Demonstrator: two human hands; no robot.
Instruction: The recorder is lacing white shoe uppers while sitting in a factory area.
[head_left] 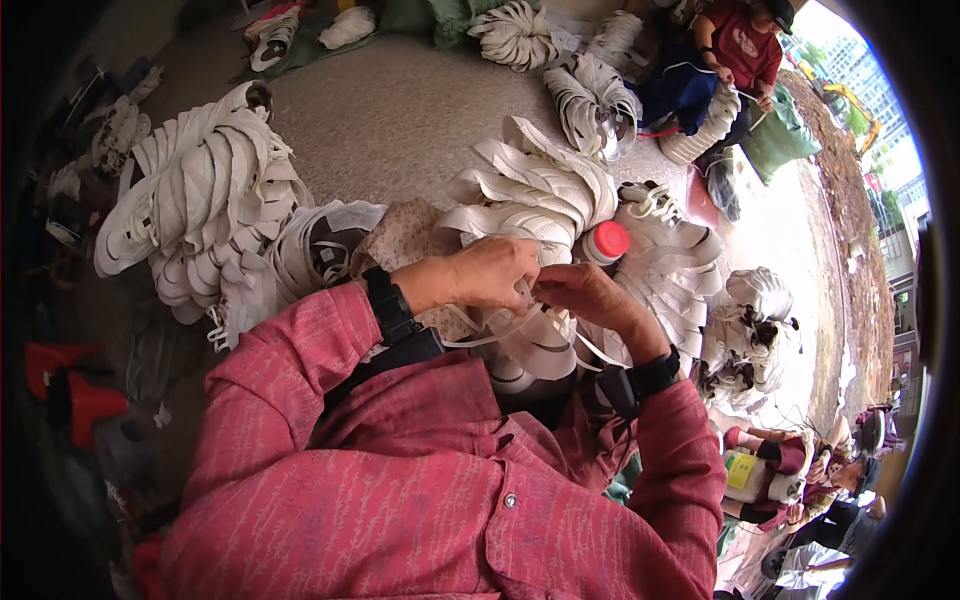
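- We see the left hand (490,272) and right hand (590,300) closed on a white lace (500,330) of a white shoe upper (530,345) lying in the lap.
- A red-capped bottle (603,243) stands just beyond the fingers.
- Stacks of white uppers (200,200) surround us on the floor (390,110).

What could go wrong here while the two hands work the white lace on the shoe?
1. The loose lace hangs below the hands and might tangle or slip out of the grip of the right hand.
2. The red-capped bottle stands close behind the left hand and the shoe; a pull could knock it over.
3. The pile of shoe parts behind could slide onto the work.
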